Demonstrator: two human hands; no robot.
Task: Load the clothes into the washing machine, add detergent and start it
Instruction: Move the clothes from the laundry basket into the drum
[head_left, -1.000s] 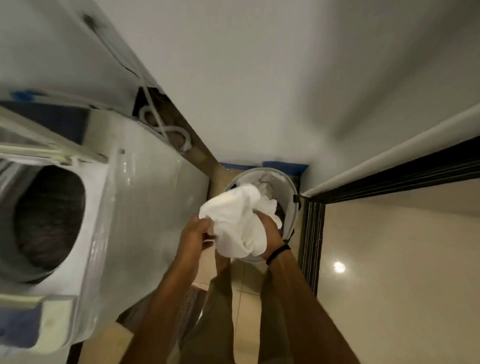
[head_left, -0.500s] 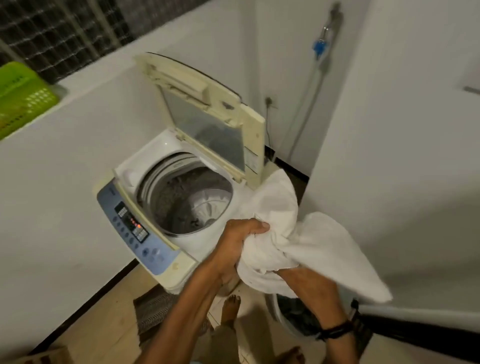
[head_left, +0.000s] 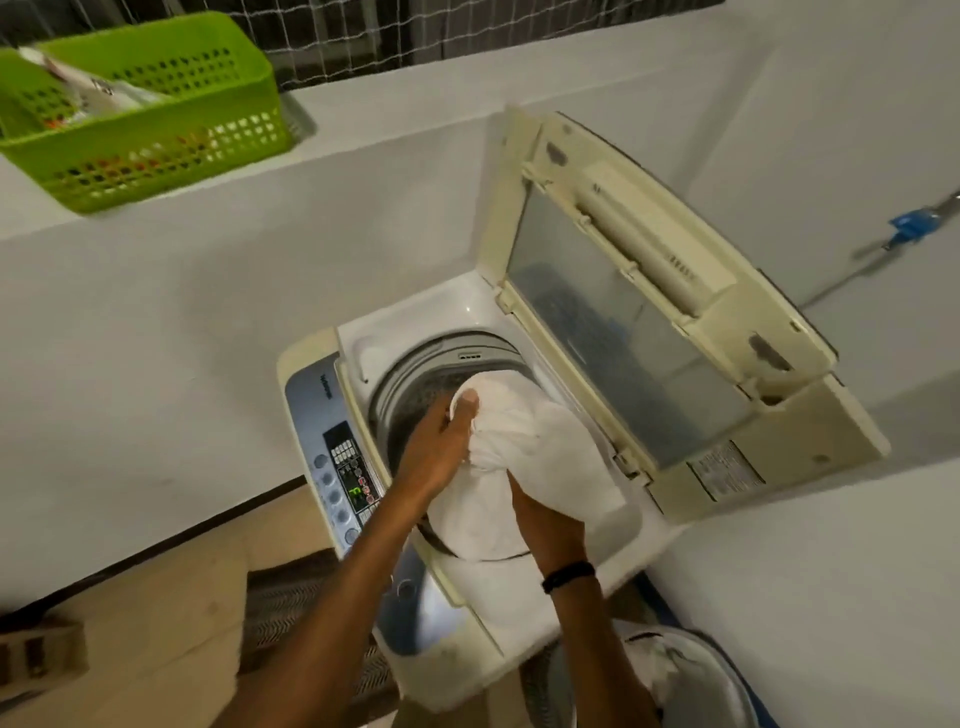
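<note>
Swinging white cloth (head_left: 545, 447) from beside washing machine (head_left: 519, 587) to over its drum (head_left: 410, 384), beneath the fingers; clamping it with left hand (head_left: 434, 457) and right hand (head_left: 550, 525); beginning loading.

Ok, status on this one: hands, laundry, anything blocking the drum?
Left hand and right hand both gripping the white cloth. White cloth bunched over the drum mouth, not yet dropped in. Lid up, nothing blocking.

Washing machine (head_left: 519, 613) control panel (head_left: 332, 499): green lit display (head_left: 356, 491), characters blurred, not readable. White brand word (head_left: 326, 387) on the blue strip, illegible. Sticker (head_left: 726, 470) on the raised lid (head_left: 779, 441): fine print, too small to read.
</note>
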